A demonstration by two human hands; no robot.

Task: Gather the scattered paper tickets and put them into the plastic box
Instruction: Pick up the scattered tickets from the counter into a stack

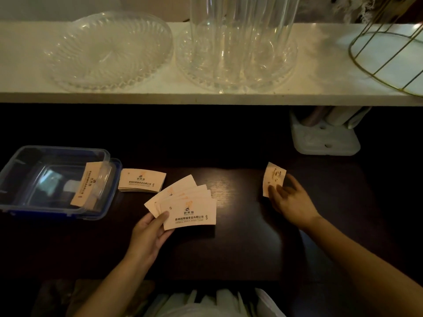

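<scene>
My left hand [150, 234] grips a fan of several pale paper tickets [185, 203] above the dark table. My right hand [291, 201] pinches a single ticket [273, 178] at the table's right side, lifted on edge. A neat stack of tickets [142, 180] lies on the table just right of the clear plastic box [27, 170] with a blue rim at the far left. One ticket [85, 185] leans against the box's right wall, inside it.
A white shelf [206, 97] runs across above the table, carrying a clear glass dish [109, 51], a tall glass vase on a plate [238, 42] and a gold wire frame [389, 49]. A white holder [325, 138] stands at the table's back right.
</scene>
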